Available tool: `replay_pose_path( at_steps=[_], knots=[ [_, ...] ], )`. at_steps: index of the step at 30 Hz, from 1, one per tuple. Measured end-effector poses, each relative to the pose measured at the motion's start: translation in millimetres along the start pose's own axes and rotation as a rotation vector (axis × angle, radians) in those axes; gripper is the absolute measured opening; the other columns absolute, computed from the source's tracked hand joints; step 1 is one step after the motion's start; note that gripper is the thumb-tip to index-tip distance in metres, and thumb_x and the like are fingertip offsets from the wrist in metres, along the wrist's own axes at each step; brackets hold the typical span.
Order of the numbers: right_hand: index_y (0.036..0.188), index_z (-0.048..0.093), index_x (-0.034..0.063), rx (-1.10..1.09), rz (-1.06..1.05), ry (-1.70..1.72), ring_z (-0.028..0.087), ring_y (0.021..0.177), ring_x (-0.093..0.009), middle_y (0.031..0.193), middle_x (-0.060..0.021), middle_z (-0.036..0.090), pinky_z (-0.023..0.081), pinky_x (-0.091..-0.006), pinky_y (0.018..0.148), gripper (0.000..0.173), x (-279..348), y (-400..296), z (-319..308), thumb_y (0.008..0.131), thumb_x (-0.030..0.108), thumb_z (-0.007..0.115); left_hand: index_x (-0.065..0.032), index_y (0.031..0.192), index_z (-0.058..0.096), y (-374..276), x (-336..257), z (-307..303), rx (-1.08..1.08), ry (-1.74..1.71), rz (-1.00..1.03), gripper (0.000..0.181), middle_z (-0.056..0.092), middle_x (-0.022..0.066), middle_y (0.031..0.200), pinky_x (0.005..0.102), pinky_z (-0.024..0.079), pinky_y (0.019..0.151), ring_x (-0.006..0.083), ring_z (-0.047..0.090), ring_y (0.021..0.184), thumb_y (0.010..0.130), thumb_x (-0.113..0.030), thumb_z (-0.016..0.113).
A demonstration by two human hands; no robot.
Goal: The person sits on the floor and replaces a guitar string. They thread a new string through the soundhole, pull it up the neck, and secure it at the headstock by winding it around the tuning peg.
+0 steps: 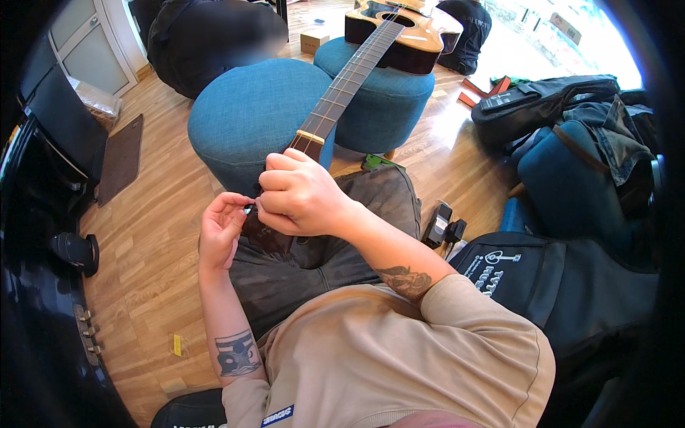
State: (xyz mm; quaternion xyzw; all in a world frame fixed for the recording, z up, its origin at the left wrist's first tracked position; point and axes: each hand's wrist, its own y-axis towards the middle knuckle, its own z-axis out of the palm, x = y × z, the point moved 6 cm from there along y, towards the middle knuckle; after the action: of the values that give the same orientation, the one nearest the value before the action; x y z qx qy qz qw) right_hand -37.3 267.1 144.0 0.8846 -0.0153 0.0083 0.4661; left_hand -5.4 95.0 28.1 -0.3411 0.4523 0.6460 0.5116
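An acoustic guitar with a cutaway body point(369, 10) rests on a round blue stool point(374, 112). Its neck point(350, 75) slants down across the edge of a second blue stool point(257, 107) towards my lap. My right hand point(302, 195) is curled over the headstock point(267, 235) just below the pale nut point(310, 137); its fingers hide most of what they touch. At the headstock's left edge, my left hand point(225, 222) has thumb and fingertips around a small part, probably a tuning peg, too hidden to tell. Strings run over the fretboard.
A person in dark clothes point(182, 48) sits beyond the stools. Black gig bags point(540, 104) and a denim garment point(604, 134) lie on the right, by another blue stool point(567, 176). A black piano point(43, 267) stands at left. A small black device point(439, 222) is beside my leg.
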Motion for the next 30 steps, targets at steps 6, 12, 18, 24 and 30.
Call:
replay_pose_path(
  at_steps=[6, 12, 18, 24, 30],
  knots=[
    [0.063, 0.055, 0.0112, -0.043, -0.014, 0.024, 0.051, 0.071, -0.023, 0.071, -0.0013, 0.047, 0.04, -0.0375, 0.064, 0.024, -1, 2, -1, 0.072, 0.008, 0.077, -0.0037, 0.107, 0.06, 20, 10, 10, -0.129, -0.072, -0.063, 0.008, 0.068, -0.0015, 0.089, 0.018, 0.046, 0.067, 0.0023, 0.061, 0.077, 0.099, -0.001, 0.063],
    [0.062, 0.054, 0.0111, -0.024, -0.018, 0.019, 0.051, 0.072, -0.023, 0.071, -0.0012, 0.048, 0.04, -0.0374, 0.064, 0.025, 0, 2, -4, 0.072, 0.009, 0.077, -0.0011, 0.113, 0.063, 1, -2, 16, -0.06, -0.172, -0.165, 0.014, 0.07, -0.0002, 0.089, 0.0183, 0.045, 0.065, 0.0031, 0.061, 0.075, 0.102, -0.009, 0.066],
    [0.063, 0.056, 0.0122, 0.004, -0.001, -0.01, 0.053, 0.077, -0.023, 0.072, -0.0011, 0.049, 0.042, -0.0386, 0.069, 0.024, -1, -2, 2, 0.072, 0.018, 0.077, -0.0045, 0.101, 0.073, 10, 22, -2, -0.06, -0.029, -0.215, 0.017, 0.072, -0.0001, 0.085, 0.0179, 0.044, 0.063, 0.004, 0.062, 0.073, 0.105, -0.02, 0.066],
    [0.063, 0.056, 0.0119, 0.018, -0.008, -0.01, 0.053, 0.079, -0.023, 0.073, -0.0011, 0.049, 0.042, -0.0388, 0.069, 0.023, -1, -1, 0, 0.072, 0.018, 0.076, -0.0063, 0.1, 0.072, 9, 18, -11, -0.04, -0.102, -0.128, 0.011, 0.069, -0.0005, 0.088, 0.0187, 0.045, 0.069, 0.0038, 0.062, 0.079, 0.102, -0.016, 0.069],
    [0.063, 0.056, 0.0117, 0.003, -0.004, -0.007, 0.054, 0.078, -0.023, 0.072, -0.0009, 0.049, 0.042, -0.0386, 0.069, 0.022, -1, -1, 0, 0.071, 0.017, 0.076, -0.0024, 0.121, 0.06, 1, -1, -3, 0.011, -0.022, 0.049, 0.026, 0.066, 0.0047, 0.116, 0.0211, 0.048, 0.087, 0.0088, 0.062, 0.101, 0.098, -0.005, 0.071]
  ],
)
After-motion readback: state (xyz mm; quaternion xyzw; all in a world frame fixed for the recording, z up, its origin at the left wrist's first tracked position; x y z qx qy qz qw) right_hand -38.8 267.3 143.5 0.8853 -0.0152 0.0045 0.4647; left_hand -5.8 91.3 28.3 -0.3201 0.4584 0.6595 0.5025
